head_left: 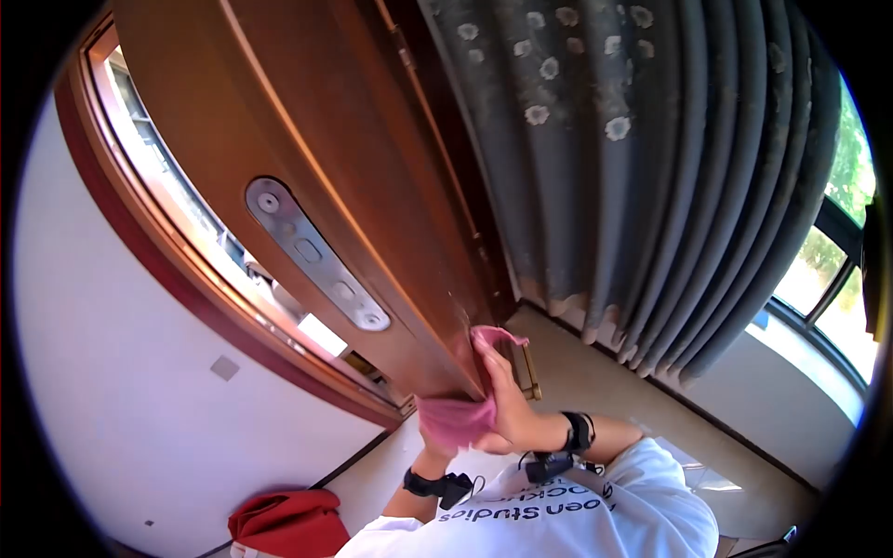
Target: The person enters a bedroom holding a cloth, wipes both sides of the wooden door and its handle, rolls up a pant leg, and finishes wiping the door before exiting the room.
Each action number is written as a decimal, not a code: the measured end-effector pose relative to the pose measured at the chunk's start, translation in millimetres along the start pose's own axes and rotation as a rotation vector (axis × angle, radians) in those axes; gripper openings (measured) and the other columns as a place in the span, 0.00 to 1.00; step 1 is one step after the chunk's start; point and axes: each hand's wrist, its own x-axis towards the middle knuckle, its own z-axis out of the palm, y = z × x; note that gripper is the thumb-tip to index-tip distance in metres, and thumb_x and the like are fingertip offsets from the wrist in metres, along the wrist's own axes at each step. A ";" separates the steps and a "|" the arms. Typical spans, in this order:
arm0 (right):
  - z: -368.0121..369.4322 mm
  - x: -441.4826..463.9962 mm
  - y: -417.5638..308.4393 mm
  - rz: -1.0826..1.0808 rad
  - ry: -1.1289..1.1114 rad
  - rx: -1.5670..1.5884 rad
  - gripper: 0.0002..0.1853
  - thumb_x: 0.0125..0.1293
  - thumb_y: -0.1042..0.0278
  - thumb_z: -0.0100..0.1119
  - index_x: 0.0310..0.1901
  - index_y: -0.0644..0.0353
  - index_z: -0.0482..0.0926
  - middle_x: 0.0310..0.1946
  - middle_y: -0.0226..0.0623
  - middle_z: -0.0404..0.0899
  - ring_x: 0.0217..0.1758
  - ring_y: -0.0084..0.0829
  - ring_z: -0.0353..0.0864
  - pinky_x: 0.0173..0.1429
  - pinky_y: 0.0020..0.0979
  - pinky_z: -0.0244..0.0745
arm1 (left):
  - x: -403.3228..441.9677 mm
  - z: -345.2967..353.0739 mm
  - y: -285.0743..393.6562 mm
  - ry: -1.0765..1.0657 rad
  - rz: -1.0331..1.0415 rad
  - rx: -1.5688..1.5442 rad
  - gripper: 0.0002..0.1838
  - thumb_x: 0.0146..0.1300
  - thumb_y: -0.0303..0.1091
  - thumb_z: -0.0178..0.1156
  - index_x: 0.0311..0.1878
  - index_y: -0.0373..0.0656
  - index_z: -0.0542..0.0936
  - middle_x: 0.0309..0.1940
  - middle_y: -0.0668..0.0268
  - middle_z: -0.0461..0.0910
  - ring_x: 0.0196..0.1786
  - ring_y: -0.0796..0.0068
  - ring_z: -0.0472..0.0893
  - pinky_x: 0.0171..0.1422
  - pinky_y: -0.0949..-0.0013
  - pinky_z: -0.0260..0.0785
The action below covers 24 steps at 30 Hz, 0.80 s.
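Note:
A brown wooden door point(372, 186) stands ajar in front of me, its edge facing me with a metal lock plate point(318, 256) set in it. A pink cloth point(456, 420) is wrapped around the lower part of that edge. My right hand point(507, 400) presses the cloth against the door's right face, fingers stretched up along the wood. On the other side, my left hand point(437, 445) is at the cloth's lower left, its fingers mostly hidden behind the fabric. A brass-coloured door handle point(530, 372) shows just beyond my right hand.
Grey curtains point(595, 186) with flower patterns hang at the right, beside a window point(828, 251). A wooden door frame point(233, 307) and white wall point(121, 353) are on the left. Red fabric point(284, 523) lies at the lower left. Both my wrists wear black bands.

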 end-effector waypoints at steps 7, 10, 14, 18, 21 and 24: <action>94.6 120.5 -1.2 -0.269 0.024 0.119 0.44 0.52 0.47 0.49 0.59 0.69 0.41 0.60 0.56 0.40 0.65 0.50 0.38 0.65 0.41 0.37 | 39.9 -107.0 100.2 0.512 0.369 0.566 0.34 0.56 0.49 0.40 0.58 0.33 0.50 0.57 0.51 0.54 0.60 0.58 0.56 0.62 0.62 0.45; 139.9 130.9 12.7 -0.281 0.049 0.131 0.42 0.53 0.48 0.47 0.59 0.70 0.42 0.60 0.56 0.40 0.65 0.49 0.38 0.65 0.40 0.35 | 40.9 -142.6 89.3 0.545 0.375 0.720 0.34 0.55 0.40 0.47 0.59 0.30 0.47 0.61 0.52 0.45 0.62 0.62 0.51 0.63 0.65 0.43; 214.0 70.8 52.8 -0.105 0.078 0.039 0.40 0.53 0.51 0.48 0.59 0.70 0.43 0.60 0.55 0.41 0.65 0.49 0.38 0.65 0.41 0.33 | 17.1 -179.0 -8.0 0.522 0.297 0.257 0.33 0.58 0.40 0.36 0.61 0.32 0.37 0.63 0.54 0.33 0.66 0.63 0.37 0.66 0.66 0.32; 247.9 42.8 78.3 0.085 -0.060 0.023 0.40 0.51 0.56 0.51 0.58 0.71 0.44 0.60 0.55 0.43 0.65 0.49 0.39 0.65 0.39 0.36 | -3.6 -195.6 -65.7 0.634 0.058 0.092 0.29 0.61 0.43 0.32 0.60 0.31 0.47 0.60 0.54 0.50 0.62 0.65 0.53 0.64 0.67 0.43; 260.8 92.5 89.3 -0.014 -0.124 0.042 0.39 0.51 0.58 0.52 0.58 0.72 0.45 0.59 0.55 0.44 0.64 0.48 0.41 0.65 0.38 0.38 | 18.0 -232.4 -64.9 0.718 0.158 0.120 0.26 0.62 0.40 0.31 0.59 0.31 0.50 0.58 0.55 0.54 0.59 0.66 0.58 0.62 0.68 0.49; 272.0 174.3 88.8 -0.251 -0.077 0.050 0.36 0.53 0.60 0.50 0.57 0.73 0.46 0.59 0.55 0.45 0.64 0.48 0.43 0.65 0.39 0.38 | 40.9 -260.3 -39.3 0.808 0.263 0.040 0.25 0.61 0.37 0.33 0.59 0.31 0.50 0.57 0.55 0.56 0.58 0.66 0.59 0.60 0.69 0.50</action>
